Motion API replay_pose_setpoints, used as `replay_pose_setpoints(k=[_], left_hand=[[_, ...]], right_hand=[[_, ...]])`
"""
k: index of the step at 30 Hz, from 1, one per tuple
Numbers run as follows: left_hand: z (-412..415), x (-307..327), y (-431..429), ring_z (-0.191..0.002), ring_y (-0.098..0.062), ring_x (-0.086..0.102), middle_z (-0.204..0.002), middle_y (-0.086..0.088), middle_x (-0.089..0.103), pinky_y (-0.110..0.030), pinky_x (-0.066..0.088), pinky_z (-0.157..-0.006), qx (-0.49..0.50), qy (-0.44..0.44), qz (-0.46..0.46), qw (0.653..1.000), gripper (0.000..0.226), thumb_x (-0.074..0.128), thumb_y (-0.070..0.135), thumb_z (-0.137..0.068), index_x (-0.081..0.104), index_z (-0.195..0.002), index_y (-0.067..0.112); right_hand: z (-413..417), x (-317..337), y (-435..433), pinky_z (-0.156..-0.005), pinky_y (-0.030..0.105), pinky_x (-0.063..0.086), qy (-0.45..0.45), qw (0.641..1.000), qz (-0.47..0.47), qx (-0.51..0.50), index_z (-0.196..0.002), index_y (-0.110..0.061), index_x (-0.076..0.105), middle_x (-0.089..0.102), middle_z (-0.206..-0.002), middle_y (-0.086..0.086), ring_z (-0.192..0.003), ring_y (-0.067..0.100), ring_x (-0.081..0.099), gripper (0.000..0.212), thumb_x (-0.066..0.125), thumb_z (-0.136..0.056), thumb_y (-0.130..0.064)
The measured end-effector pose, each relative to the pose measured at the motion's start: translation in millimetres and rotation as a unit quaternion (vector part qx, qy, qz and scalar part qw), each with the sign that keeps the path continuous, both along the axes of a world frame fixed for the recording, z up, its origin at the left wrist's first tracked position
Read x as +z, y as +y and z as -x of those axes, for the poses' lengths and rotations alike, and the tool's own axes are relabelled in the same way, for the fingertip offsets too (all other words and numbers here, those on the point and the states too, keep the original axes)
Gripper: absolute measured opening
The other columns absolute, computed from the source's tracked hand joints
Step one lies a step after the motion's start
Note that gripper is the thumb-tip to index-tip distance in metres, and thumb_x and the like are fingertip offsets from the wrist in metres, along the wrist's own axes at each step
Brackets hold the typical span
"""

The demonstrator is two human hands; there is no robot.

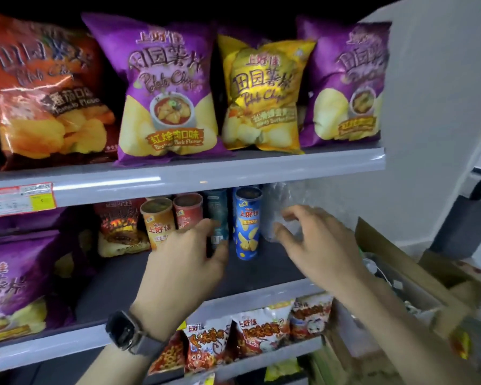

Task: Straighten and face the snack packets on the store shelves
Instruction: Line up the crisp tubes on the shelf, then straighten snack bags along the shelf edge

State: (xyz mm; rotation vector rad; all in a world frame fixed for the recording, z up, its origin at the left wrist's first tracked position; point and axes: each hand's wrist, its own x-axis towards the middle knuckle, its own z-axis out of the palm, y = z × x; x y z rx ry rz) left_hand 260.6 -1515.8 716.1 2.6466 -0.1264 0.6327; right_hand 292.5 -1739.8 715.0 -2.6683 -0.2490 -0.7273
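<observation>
On the middle shelf (261,268) stand an orange can (157,220), a red can (188,209), a dark teal can (219,212) and a blue can (247,223). My left hand (186,265), a watch on its wrist, curls finger and thumb round the teal can. My right hand (317,245) pinches a piece of clear plastic wrap (275,201) just right of the blue can. Above, a red chip bag (45,93), a purple bag (167,93), a yellow bag (264,93) and another purple bag (347,84) stand facing out; the yellow one leans a little.
A purple bag (11,279) and a dark red packet (120,226) sit left on the middle shelf. Small red-and-white packets (261,332) line the shelf below. An open cardboard box (400,262) stands at the right by a grey wall (428,107). A price tag (21,198) hangs on the upper shelf rail.
</observation>
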Motion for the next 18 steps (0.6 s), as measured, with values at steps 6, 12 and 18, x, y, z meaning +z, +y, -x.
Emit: replay_pose_setpoints(k=[6, 12, 18], left_hand=[[17.1, 77.1, -62.8, -0.104, -0.027, 0.069, -0.105, 0.011, 0.075, -0.042, 0.057, -0.081, -0.003, -0.077, -0.051, 0.996, 0.036, 0.05, 0.053, -0.095, 0.062, -0.127, 0.04], [-2.0, 137.2, -94.2, -0.103, -0.031, 0.067, -0.12, 0.001, 0.072, -0.044, 0.057, -0.079, 0.004, -0.199, -0.001, 0.98, 0.052, 0.054, 0.049, -0.094, 0.06, -0.14, 0.026], [-53.7, 168.4, -100.1, -0.135, -0.044, 0.049, -0.153, -0.02, 0.043, -0.05, 0.047, -0.102, 0.045, -0.148, 0.023, 0.988, 0.089, 0.059, 0.051, -0.1, 0.016, -0.165, 0.008]], right_hand=[[12.5, 73.8, -42.1, -0.077, 0.036, 0.049, -0.12, 0.993, 0.015, 0.005, -0.118, -0.032, 0.067, 0.072, -0.111, -0.011, -0.106, 0.021, 0.065, 0.035, 0.053, -0.096, -0.055], [-7.0, 125.8, -72.5, -0.078, 0.04, 0.049, -0.209, 0.977, -0.036, -0.004, -0.125, -0.027, 0.064, 0.068, -0.117, -0.003, -0.109, 0.025, 0.061, 0.036, 0.058, -0.096, -0.048], [-59.2, 151.5, -104.9, -0.105, 0.042, 0.043, -0.181, 0.963, -0.198, 0.019, -0.151, -0.025, 0.041, 0.05, -0.149, 0.0, -0.136, 0.024, 0.046, 0.071, 0.07, -0.089, -0.042]])
